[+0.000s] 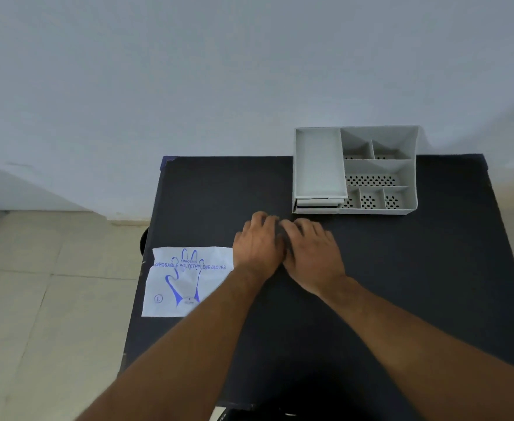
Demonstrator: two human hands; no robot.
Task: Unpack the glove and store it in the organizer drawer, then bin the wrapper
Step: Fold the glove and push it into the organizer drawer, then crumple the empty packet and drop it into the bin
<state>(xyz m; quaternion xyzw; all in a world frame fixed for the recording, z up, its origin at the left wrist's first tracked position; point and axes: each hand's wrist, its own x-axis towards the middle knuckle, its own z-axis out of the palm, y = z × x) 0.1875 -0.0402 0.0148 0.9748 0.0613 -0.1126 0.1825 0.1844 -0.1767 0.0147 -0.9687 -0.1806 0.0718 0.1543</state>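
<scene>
My left hand point(257, 243) and my right hand point(311, 255) are side by side on the black table point(401, 284), palms down, fingers curled. Between their fingers shows a small greyish, see-through bit of the glove point(281, 235); the hands cover the rest of it. The white wrapper point(185, 281), printed with a blue glove outline and lettering, lies flat at the table's left edge, just left of my left wrist. The grey organizer point(413, 177) stands at the far right, its low drawers point(318, 203) in its front left corner, a short way beyond my fingertips.
The organizer has several open compartments with perforated floors and a plain tray section on its left. A dark round object point(143, 241) peeks out beside the table's left edge, over the tiled floor point(52, 299). A pale wall rises behind the table.
</scene>
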